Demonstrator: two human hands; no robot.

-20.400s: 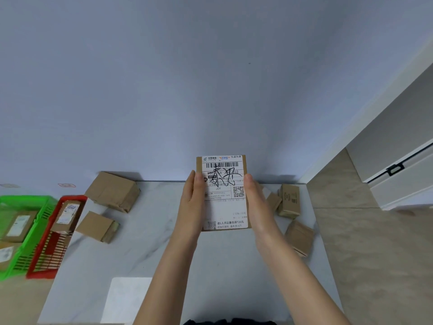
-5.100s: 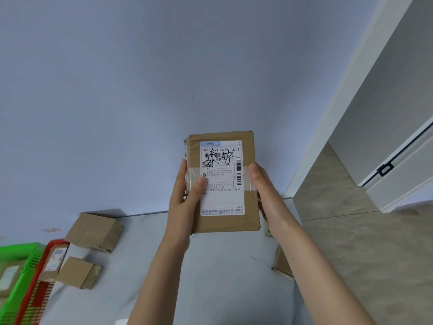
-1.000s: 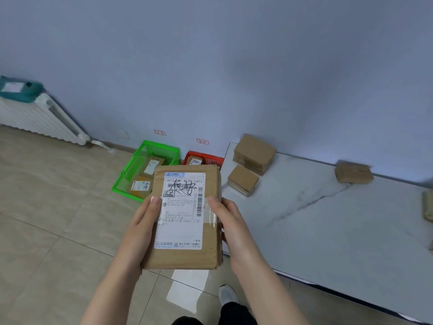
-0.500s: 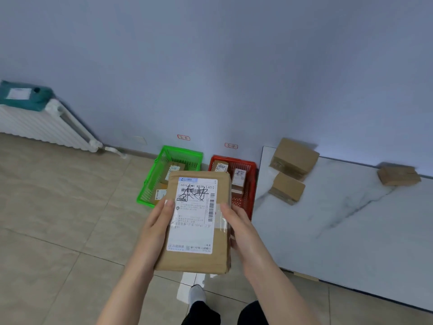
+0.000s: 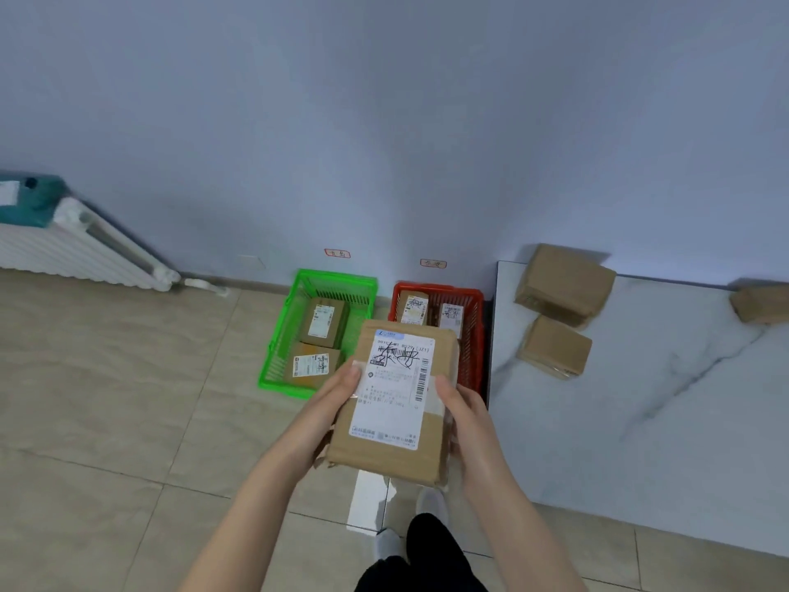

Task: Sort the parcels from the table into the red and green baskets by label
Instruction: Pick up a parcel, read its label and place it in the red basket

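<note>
Left hand (image 5: 337, 397) and right hand (image 5: 465, 410) both had a grip on the labelled parcel (image 5: 395, 403), mid-delivery. Next was probably matching it to the red basket (image 5: 439, 288) or green basket (image 5: 337, 279).

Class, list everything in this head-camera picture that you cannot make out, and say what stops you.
All in the head view:
1. The red basket: its near part is hidden behind the held parcel.
2. The wall tags above the baskets: writing too small to read.
3. The parcel at the right edge: cut off by the frame.
4. The left hand and right hand: most fingers hidden under the held parcel.
</note>
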